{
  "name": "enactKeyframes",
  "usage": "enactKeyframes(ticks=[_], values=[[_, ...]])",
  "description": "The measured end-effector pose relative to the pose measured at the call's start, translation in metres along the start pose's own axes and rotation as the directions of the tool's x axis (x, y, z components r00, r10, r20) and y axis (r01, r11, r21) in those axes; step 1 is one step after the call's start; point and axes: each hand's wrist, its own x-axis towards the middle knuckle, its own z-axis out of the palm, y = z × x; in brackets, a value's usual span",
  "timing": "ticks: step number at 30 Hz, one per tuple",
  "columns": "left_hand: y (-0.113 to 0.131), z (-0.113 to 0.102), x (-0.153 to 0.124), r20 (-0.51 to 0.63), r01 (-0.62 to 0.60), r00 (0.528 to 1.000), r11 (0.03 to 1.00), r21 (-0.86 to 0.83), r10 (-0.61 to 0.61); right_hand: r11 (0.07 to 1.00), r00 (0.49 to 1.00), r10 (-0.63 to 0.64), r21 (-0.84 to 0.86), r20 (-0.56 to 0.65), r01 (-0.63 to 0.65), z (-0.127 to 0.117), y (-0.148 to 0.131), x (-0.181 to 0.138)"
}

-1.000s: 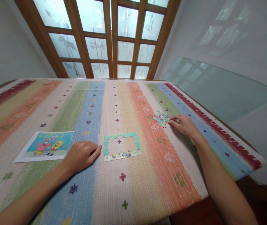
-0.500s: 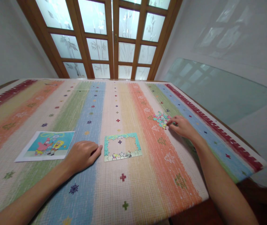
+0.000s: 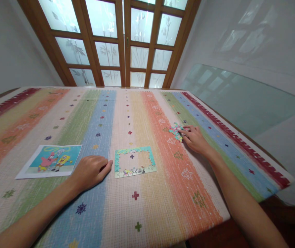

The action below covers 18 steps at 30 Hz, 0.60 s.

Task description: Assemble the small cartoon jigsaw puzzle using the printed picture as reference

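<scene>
My left hand (image 3: pixel 91 172) rests on the tablecloth, its fingers curled under in a loose fist and its thumb pointing right. The thumb tip lies just left of a partly assembled jigsaw puzzle (image 3: pixel 150 168), a border with an open middle and some filled parts along the bottom. Over on the right, my right hand (image 3: pixel 195 139) reaches onto a pile of loose jigsaw pieces (image 3: pixel 175 129). Its fingers are stretched out and touch the pile, covering its right part; I see no piece held between them.
A printed reference picture (image 3: pixel 56 159) of cartoon figures lies left of my left hand. The striped tablecloth (image 3: pixel 121 213) covers the table, whose near edge drops away at the lower right. Wooden doors with frosted panes (image 3: pixel 108 55) stand beyond the far edge.
My right hand has moved left, farther over the pile of jigsaw pieces, and its fingers have stretched out. My left hand and the assembled border have stayed put.
</scene>
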Motion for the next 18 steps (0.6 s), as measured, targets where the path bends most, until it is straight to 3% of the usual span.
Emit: enactKeyframes(ticks=[18], values=[[0.0015,-0.0021,0.002,0.022,0.018,1.0,1.0,-0.012,-0.018,0.997,0.997,0.073,0.01,0.0,-0.073,0.0017,0.0065,0.0034]])
